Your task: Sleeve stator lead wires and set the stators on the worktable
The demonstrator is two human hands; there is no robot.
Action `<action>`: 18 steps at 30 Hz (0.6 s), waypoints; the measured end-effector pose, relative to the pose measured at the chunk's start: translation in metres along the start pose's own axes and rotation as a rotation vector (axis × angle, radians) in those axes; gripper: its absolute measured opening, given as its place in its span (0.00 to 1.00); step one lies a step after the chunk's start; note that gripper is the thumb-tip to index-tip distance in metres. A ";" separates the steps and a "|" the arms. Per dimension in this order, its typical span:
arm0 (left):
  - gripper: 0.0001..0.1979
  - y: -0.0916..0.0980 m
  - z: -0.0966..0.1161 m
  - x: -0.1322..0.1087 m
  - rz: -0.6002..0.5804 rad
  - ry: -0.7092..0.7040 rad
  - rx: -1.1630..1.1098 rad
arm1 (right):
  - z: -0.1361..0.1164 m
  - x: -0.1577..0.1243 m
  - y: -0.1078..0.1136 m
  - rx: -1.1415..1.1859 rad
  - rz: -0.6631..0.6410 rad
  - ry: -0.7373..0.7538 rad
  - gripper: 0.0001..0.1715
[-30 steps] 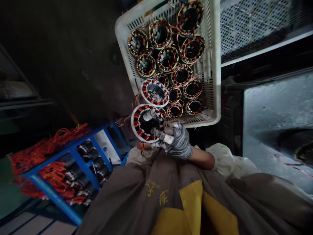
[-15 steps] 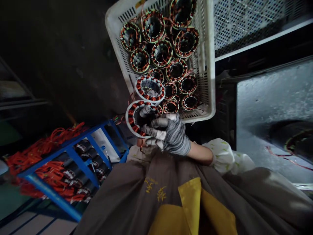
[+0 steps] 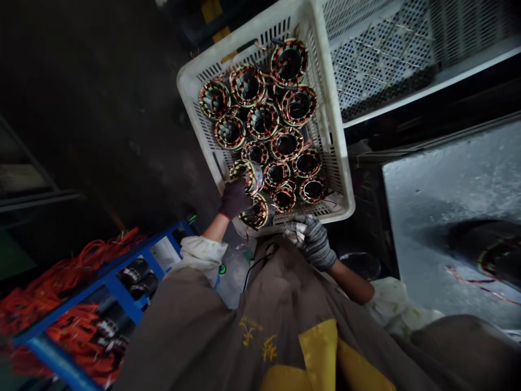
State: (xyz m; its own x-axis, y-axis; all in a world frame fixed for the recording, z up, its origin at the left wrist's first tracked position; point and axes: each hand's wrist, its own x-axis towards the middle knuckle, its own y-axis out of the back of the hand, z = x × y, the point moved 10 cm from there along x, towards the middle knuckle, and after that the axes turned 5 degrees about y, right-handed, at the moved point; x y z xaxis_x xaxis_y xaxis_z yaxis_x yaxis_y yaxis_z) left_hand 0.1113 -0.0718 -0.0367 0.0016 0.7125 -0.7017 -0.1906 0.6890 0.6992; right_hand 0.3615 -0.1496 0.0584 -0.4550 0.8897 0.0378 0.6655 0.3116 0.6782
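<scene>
My left hand point(image 3: 236, 199), in a dark glove, is at the near left corner of the white basket point(image 3: 345, 187). Its fingers are closed on two copper-wound motor stators, one stator point(image 3: 246, 172) tilted in the basket and the other stator point(image 3: 257, 212) nearer to me. The fingertips are hidden inside the rings. My right hand point(image 3: 311, 241), in a grey striped glove with whitish fingertips, is at the basket's near rim with its fingers curled in. I see nothing between them. Several more stators point(image 3: 262, 120) stand upright in the basket.
To the left is a blue metal rack point(image 3: 122, 296) with dark cylinders and orange-red wire bundles point(image 3: 77, 271). Behind on the right lies a perforated white crate point(image 3: 386, 65). A grey metal surface point(image 3: 439, 184) on the right carries a dark wound cylinder point(image 3: 494, 250).
The two stators have gone from in front of my body into the basket's near left corner with my left hand. My right hand has come off them and moved right and down.
</scene>
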 end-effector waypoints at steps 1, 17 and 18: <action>0.26 0.003 0.004 0.018 -0.002 -0.032 0.055 | 0.006 -0.003 -0.001 -0.002 0.007 -0.031 0.18; 0.28 0.058 0.032 0.081 0.076 -0.185 0.276 | -0.017 -0.019 0.042 0.222 0.218 0.013 0.14; 0.28 0.070 0.034 0.068 0.096 -0.164 0.265 | -0.020 -0.019 0.054 0.250 0.248 0.011 0.14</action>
State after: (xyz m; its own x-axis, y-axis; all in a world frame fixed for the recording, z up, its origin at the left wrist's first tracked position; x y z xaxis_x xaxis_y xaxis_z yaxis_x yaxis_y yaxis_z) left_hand 0.1318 0.0291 -0.0310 0.1586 0.7729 -0.6143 0.0649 0.6127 0.7876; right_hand 0.3944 -0.1562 0.1093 -0.2670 0.9452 0.1880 0.8801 0.1597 0.4471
